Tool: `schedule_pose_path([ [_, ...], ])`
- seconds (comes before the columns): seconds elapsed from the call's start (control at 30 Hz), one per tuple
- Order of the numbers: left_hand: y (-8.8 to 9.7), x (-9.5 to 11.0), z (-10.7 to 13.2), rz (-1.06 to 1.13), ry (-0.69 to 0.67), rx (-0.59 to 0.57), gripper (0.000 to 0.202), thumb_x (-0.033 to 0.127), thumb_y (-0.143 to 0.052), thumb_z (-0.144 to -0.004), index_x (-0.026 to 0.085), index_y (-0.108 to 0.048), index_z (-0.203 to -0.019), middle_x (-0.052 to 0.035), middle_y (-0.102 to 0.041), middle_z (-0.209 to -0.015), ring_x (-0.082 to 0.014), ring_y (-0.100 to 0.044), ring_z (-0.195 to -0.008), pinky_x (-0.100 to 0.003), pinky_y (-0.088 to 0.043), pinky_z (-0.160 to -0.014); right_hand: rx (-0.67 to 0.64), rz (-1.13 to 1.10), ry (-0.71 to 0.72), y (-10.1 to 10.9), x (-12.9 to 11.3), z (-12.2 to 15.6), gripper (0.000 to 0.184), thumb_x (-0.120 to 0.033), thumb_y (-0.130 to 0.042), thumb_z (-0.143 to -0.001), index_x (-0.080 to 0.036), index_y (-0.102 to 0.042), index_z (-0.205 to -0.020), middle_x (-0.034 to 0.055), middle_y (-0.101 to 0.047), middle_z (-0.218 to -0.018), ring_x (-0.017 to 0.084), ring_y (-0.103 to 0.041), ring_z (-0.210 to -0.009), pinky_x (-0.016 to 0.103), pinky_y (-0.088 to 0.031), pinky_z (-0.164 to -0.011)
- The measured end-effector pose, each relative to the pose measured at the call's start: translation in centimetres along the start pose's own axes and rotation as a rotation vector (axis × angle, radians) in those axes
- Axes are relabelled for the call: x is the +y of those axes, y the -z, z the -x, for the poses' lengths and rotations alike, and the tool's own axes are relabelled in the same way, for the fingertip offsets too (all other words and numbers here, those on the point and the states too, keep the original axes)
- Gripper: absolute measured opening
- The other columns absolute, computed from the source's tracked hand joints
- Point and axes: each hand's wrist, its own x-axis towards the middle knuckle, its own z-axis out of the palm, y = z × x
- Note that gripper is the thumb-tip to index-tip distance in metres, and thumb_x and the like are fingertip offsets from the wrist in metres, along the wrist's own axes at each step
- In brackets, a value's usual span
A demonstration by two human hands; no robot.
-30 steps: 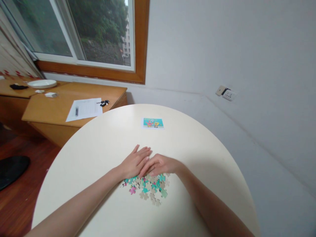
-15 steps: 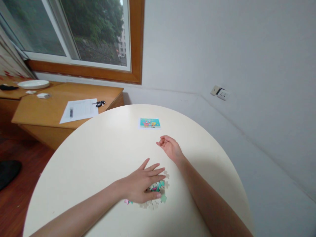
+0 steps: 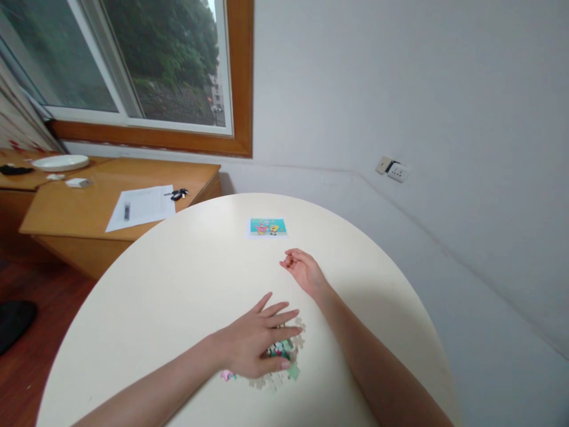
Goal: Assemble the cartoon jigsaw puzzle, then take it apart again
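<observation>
My left hand (image 3: 255, 341) lies palm down with fingers spread over a small heap of jigsaw puzzle pieces (image 3: 281, 350). Teal, pink and white printed faces show between its thumb and index finger, while several pale pieces (image 3: 272, 382) fringe the heap toward me. A pink piece (image 3: 227, 375) peeks out by the wrist; the rest of the heap is hidden under the palm. Farther up the table, my right hand (image 3: 306, 272) rests on its side with fingers loosely curled and apart, and I see nothing in it. Beyond it lies a picture card (image 3: 268, 227) with two cartoon figures on teal.
All this is on a round cream table (image 3: 178, 284). To the left, a wooden desk (image 3: 106, 178) bears a paper sheet (image 3: 144, 207), keys (image 3: 178, 194), a white box (image 3: 78, 182) and a white plate (image 3: 61, 162). A wall with a socket (image 3: 399, 172) stands at right.
The whole view has tilted a little, so things sit slightly lower. My left hand has shifted slightly on the heap, and the pieces showing beneath its fingers look rearranged. The right hand stays put.
</observation>
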Motion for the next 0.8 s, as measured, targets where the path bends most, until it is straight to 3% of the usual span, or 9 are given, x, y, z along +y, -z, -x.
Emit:
schedule_pose_path([
  [0.2,-0.53,-0.15,0.16,-0.023,0.001,0.101,0.053,0.048,-0.045,-0.087,0.024,-0.042,-0.135,-0.0095,-0.035,-0.145,-0.0294,-0.026,-0.136,-0.054,-0.008,-0.111,0.003,0.028,0.015,0.09,0.1,-0.04,0.008,-0.022,-0.065,-0.064,-0.018,-0.069,-0.07,-0.0012,-0.06,-0.058,0.012,-0.053,-0.063,0.03,-0.043,-0.074],
  [0.4,-0.31,0.32,-0.08,-0.009,-0.022,0.079,0.062,0.048,-0.047,-0.085,0.024,-0.033,-0.14,-0.01,-0.029,-0.148,-0.0306,-0.023,-0.137,-0.056,-0.009,-0.111,0.022,0.034,0.006,-0.01,0.13,-0.1,0.009,-0.022,-0.068,-0.061,-0.017,-0.069,-0.069,-0.0018,-0.058,-0.056,0.011,-0.051,-0.061,0.029,-0.042,-0.069],
  [0.63,-0.64,0.16,-0.02,-0.009,-0.017,0.078,0.057,0.048,-0.043,-0.087,0.02,-0.038,-0.138,-0.0129,-0.038,-0.143,-0.0288,-0.03,-0.134,-0.055,-0.008,-0.111,0.03,0.043,0.012,-0.03,0.06,-0.02,0.01,-0.022,-0.07,-0.061,-0.017,-0.07,-0.069,-0.002,-0.057,-0.057,0.01,-0.049,-0.061,0.029,-0.04,-0.069],
  [0.8,-0.35,-0.01,0.14,-0.014,0.041,0.147,0.042,0.033,-0.034,-0.093,0.02,-0.046,-0.131,-0.0136,-0.047,-0.137,-0.022,-0.037,-0.131,-0.052,-0.006,-0.112,0.032,0.053,0.004,0.09,0.08,-0.06,0.011,-0.023,-0.071,-0.061,-0.017,-0.069,-0.07,-0.0021,-0.056,-0.057,0.011,-0.049,-0.061,0.031,-0.041,-0.069],
])
